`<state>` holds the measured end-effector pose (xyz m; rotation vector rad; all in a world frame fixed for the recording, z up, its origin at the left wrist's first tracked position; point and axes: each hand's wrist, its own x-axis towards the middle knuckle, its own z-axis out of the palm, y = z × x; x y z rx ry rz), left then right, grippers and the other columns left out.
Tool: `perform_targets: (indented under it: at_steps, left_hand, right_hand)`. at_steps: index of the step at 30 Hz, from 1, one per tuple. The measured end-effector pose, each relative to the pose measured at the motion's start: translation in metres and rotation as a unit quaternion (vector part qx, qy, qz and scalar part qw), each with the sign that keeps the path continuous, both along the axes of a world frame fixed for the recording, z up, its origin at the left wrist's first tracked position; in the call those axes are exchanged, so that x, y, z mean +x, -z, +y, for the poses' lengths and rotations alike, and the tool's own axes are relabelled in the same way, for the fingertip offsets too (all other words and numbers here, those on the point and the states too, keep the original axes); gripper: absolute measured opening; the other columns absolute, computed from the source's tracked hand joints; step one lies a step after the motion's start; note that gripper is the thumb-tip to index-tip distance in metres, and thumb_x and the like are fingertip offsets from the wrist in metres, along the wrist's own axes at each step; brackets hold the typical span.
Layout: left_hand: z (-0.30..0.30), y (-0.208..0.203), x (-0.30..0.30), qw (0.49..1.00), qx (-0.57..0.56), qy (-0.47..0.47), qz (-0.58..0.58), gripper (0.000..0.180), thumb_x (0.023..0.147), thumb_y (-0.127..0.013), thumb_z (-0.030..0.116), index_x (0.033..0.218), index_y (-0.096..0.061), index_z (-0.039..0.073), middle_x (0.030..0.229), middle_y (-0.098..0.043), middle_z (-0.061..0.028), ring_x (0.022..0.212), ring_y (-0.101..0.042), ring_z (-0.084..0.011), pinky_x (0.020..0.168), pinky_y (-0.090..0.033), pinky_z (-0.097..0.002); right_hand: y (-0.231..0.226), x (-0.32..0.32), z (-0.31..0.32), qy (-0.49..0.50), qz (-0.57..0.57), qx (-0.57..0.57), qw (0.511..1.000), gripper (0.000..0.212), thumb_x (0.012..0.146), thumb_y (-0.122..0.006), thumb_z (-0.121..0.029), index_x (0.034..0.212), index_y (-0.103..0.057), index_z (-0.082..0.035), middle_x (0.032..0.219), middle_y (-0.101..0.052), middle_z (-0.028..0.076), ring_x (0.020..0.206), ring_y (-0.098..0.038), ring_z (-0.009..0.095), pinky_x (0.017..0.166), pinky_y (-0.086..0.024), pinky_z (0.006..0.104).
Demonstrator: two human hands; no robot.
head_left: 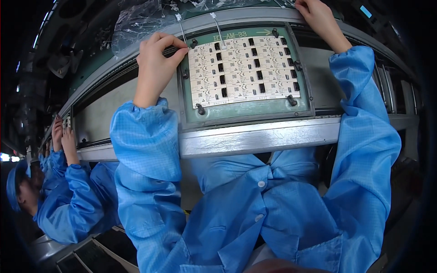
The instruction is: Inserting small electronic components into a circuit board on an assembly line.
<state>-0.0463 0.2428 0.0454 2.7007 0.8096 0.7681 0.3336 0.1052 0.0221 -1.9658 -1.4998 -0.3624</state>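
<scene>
A panel of white circuit boards (241, 68) with black components lies in a green fixture tray (246, 110) framed in grey. My left hand (157, 61) is pinched closed at the panel's upper left corner, on the end of a short white wire lead (183, 32). Another white wire lead (219, 31) reaches from the far rail onto the panel's top row. My right hand (318, 20) is beyond the rail at the upper right, fingers bent together near some white wires (283, 4). The frame's top edge cuts those fingers off, so what they hold cannot be made out.
Black clamp knobs (200, 109) stand around the panel. A metal rail (259, 136) runs along the near side of the line. Clear plastic bags with white wires (141, 22) lie beyond the far rail. At left, a co-worker in blue (75, 200) has both hands at the line.
</scene>
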Motion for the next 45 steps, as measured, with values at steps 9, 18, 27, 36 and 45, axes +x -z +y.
perform_targets:
  at_steps: [9, 18, 27, 36, 45]
  left_hand:
    - [0.003, -0.008, 0.0, 0.997, -0.065, -0.005, 0.043, 0.012, 0.078, -0.078, 0.017, 0.089, -0.079, 0.014, 0.102, -0.065, -0.0006, 0.105, -0.049, -0.0291, 0.094, -0.044, -0.04]
    - [-0.003, -0.01, -0.004, 0.997, -0.056, 0.021, 0.042, 0.012, 0.08, -0.078, 0.016, 0.092, -0.078, 0.012, 0.098, -0.062, 0.0, 0.107, -0.05, -0.0242, 0.098, -0.039, -0.0361]
    - [-0.013, -0.001, -0.007, 0.998, -0.014, 0.017, 0.061, 0.012, 0.079, -0.078, 0.02, 0.091, -0.079, 0.017, 0.101, -0.064, 0.0033, 0.103, -0.049, -0.0269, 0.096, -0.04, -0.0417]
    - [-0.026, -0.032, -0.011, 0.988, 0.051, 0.011, 0.146, 0.017, 0.082, -0.074, 0.026, 0.097, -0.08, 0.019, 0.109, -0.064, -0.0003, 0.109, -0.052, -0.0275, 0.097, -0.037, -0.0447]
    - [-0.005, -0.057, 0.092, 0.972, 0.169, 0.097, 0.131, 0.024, 0.087, -0.069, 0.025, 0.107, -0.075, 0.014, 0.101, -0.063, -0.0076, 0.101, -0.061, -0.0309, 0.088, -0.049, -0.0458]
  right_hand:
    - [0.0, 0.006, -0.002, -0.024, -0.092, -0.004, 0.995, 0.015, 0.086, -0.067, -0.014, 0.091, -0.064, 0.0, 0.081, -0.066, 0.018, 0.08, -0.066, 0.036, 0.07, -0.052, 0.0431]
    - [-0.05, 0.003, -0.027, -0.085, 0.177, 0.084, 0.977, 0.012, 0.092, -0.065, -0.008, 0.097, -0.064, 0.002, 0.076, -0.066, 0.007, 0.07, -0.063, 0.013, 0.064, -0.05, 0.0282]
    - [-0.056, -0.005, -0.075, -0.135, 0.339, 0.066, 0.929, 0.014, 0.093, -0.066, -0.011, 0.103, -0.067, -0.002, 0.086, -0.065, 0.001, 0.076, -0.06, 0.009, 0.069, -0.049, 0.0226]
    - [-0.072, 0.001, -0.065, -0.135, 0.396, 0.115, 0.901, 0.027, 0.093, -0.067, -0.015, 0.115, -0.064, 0.0, 0.091, -0.069, 0.004, 0.079, -0.064, 0.01, 0.073, -0.051, 0.0213]
    - [-0.07, -0.015, -0.067, -0.195, 0.44, 0.041, 0.875, 0.011, 0.096, -0.061, -0.008, 0.104, -0.063, -0.001, 0.083, -0.066, 0.003, 0.07, -0.063, 0.009, 0.062, -0.053, 0.0215]
